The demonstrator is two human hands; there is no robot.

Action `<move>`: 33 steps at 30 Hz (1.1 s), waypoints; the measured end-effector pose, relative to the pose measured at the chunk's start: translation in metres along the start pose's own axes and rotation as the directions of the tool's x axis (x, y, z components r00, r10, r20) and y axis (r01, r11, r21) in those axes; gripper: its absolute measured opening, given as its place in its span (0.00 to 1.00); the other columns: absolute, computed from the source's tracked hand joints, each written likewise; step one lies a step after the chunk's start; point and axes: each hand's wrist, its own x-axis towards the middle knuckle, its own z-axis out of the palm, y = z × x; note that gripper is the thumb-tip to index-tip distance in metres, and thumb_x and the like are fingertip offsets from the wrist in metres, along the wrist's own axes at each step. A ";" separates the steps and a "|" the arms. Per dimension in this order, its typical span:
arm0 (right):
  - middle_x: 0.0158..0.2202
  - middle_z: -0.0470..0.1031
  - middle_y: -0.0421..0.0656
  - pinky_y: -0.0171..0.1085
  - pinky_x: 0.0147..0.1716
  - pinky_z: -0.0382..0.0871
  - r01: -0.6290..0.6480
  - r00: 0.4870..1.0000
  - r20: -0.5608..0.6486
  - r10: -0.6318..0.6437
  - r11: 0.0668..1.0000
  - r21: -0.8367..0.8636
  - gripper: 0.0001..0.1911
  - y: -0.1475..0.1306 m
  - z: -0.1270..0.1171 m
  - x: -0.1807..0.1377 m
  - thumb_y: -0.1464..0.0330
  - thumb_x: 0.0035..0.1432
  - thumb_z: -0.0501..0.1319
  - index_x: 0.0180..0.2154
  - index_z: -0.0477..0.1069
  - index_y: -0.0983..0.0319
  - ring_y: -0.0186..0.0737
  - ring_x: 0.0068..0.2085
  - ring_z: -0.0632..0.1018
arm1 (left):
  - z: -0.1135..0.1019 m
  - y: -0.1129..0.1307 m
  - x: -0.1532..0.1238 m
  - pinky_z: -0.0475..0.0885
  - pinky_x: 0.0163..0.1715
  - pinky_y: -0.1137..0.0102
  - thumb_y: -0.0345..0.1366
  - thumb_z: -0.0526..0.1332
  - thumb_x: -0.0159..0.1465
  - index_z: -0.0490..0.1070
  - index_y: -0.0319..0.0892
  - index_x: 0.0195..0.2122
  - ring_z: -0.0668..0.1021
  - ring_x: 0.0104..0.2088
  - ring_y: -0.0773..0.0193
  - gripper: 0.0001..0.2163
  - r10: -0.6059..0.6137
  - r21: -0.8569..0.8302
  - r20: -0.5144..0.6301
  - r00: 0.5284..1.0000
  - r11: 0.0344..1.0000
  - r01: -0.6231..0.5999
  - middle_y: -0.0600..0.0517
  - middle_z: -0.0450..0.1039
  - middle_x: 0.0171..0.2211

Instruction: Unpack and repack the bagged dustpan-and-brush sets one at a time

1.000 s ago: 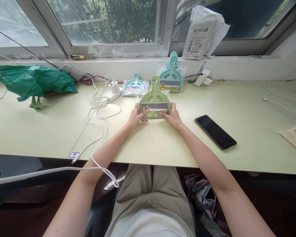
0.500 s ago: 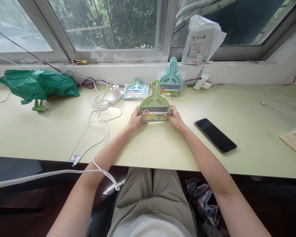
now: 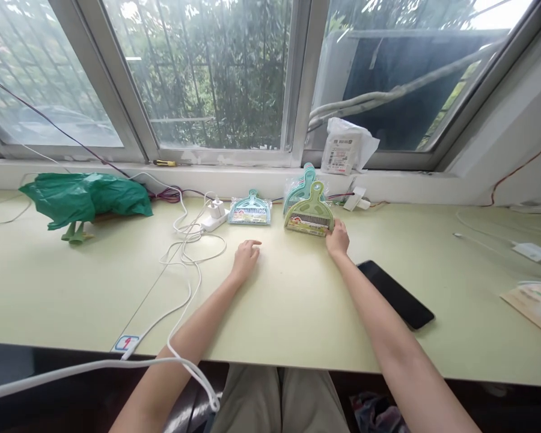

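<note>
My right hand (image 3: 338,239) grips the lower right edge of a packaged green dustpan-and-brush set (image 3: 314,209). The set stands nearly upright, handle up, in front of a stack of teal dustpan sets (image 3: 303,183) and partly covers it. My left hand (image 3: 246,260) is apart from the sets, low over or on the table, with its index finger pointing right and nothing held. Beyond it, a smaller light-blue dustpan set (image 3: 251,211) in clear wrapping leans at the back of the table.
White cables (image 3: 193,258) and a plug strip (image 3: 214,221) lie left of my left hand. A black phone (image 3: 394,294) is beside my right forearm. A green plastic bag (image 3: 88,195) is far left. On the sill sit a wrapped package (image 3: 342,150) and a yellow cutter (image 3: 165,163).
The green dustpan set has moved right and back, up against the teal stack. My left hand has let go of it and drawn away; my right hand still holds it. The view has tilted up.
</note>
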 end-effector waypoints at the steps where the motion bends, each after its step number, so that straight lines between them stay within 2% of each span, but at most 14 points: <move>1: 0.52 0.71 0.56 0.45 0.45 0.67 -0.018 1.000 0.006 0.018 1.000 -0.026 0.24 -0.002 0.004 0.007 0.69 0.57 0.57 0.57 0.64 0.64 0.52 0.49 0.73 | -0.001 -0.001 0.001 0.63 0.58 0.59 0.31 0.51 0.64 0.71 0.42 0.46 0.70 0.55 0.56 0.13 0.006 -0.010 -0.013 1.000 1.000 -0.006 0.47 0.72 0.50; 6: 0.51 0.69 0.56 0.43 0.42 0.67 -0.077 0.997 -0.016 0.076 0.993 -0.086 0.25 -0.019 0.026 0.032 0.71 0.59 0.55 0.59 0.61 0.63 0.51 0.49 0.74 | -0.003 -0.003 0.003 0.64 0.57 0.59 0.28 0.50 0.61 0.73 0.43 0.40 0.72 0.54 0.56 0.13 0.032 -0.030 -0.054 0.998 0.999 -0.033 0.48 0.73 0.48; 12: 0.50 0.70 0.58 0.46 0.44 0.66 -0.089 0.996 -0.014 0.089 0.996 -0.021 0.22 -0.029 0.045 0.044 0.70 0.61 0.53 0.57 0.61 0.65 0.52 0.49 0.74 | -0.001 -0.004 0.007 0.67 0.52 0.59 0.29 0.50 0.62 0.74 0.45 0.37 0.74 0.48 0.57 0.13 0.018 -0.011 -0.006 1.000 1.000 -0.018 0.49 0.76 0.42; 19: 0.49 0.71 0.58 0.48 0.44 0.67 -0.176 0.984 -0.037 0.176 0.984 -0.005 0.16 -0.023 0.050 0.052 0.69 0.62 0.52 0.51 0.65 0.65 0.53 0.47 0.76 | 0.000 -0.004 0.010 0.67 0.51 0.60 0.31 0.50 0.63 0.74 0.45 0.36 0.73 0.48 0.57 0.12 -0.002 -0.050 0.026 1.000 0.999 0.004 0.50 0.76 0.41; 24: 0.49 0.71 0.57 0.49 0.43 0.68 -0.273 0.954 -0.132 0.270 0.962 0.001 0.15 -0.019 0.050 0.052 0.69 0.61 0.54 0.50 0.66 0.65 0.55 0.46 0.77 | 0.001 -0.004 0.010 0.67 0.51 0.61 0.32 0.49 0.64 0.74 0.46 0.36 0.73 0.49 0.57 0.12 0.009 -0.048 0.034 0.999 0.999 -0.007 0.50 0.76 0.42; 33: 0.48 0.70 0.55 0.47 0.42 0.67 -0.268 0.955 -0.115 0.274 0.961 0.067 0.14 -0.013 0.049 0.051 0.65 0.61 0.54 0.47 0.65 0.63 0.53 0.46 0.75 | 0.000 -0.003 0.007 0.65 0.53 0.59 0.31 0.50 0.64 0.74 0.46 0.36 0.73 0.49 0.57 0.12 0.029 -0.007 0.045 0.999 1.000 -0.029 0.50 0.76 0.43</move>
